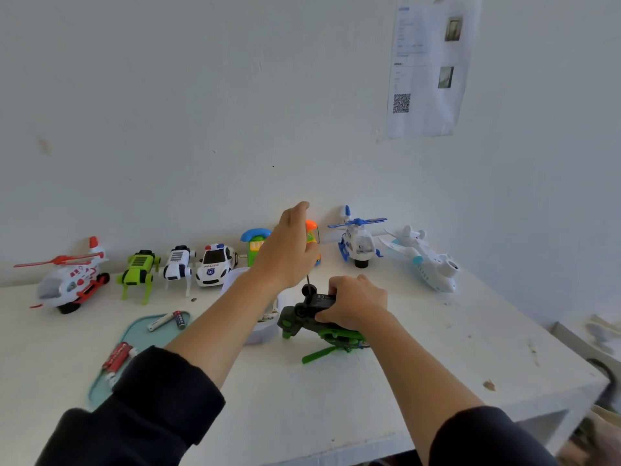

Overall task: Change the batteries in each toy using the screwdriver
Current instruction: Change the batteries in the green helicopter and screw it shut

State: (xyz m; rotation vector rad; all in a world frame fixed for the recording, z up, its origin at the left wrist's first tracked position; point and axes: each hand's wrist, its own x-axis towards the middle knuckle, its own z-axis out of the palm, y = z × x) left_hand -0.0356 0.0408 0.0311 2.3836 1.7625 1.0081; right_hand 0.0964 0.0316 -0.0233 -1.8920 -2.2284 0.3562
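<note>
Two bare hands work on an upturned dark green plastic toy helicopter [316, 322] at the middle of the white table [437, 348].
Nearest, loose red and white batteries [117, 359] lie on a pale teal tray [100, 381] at the left. The right hand [356, 306] grips the helicopter's black underside; the left hand [289, 253] holds a thin black-shafted screwdriver [308, 275] upright, tip down at that underside. Farther back, a white police car [215, 265] stands in the toy row along the wall.
</note>
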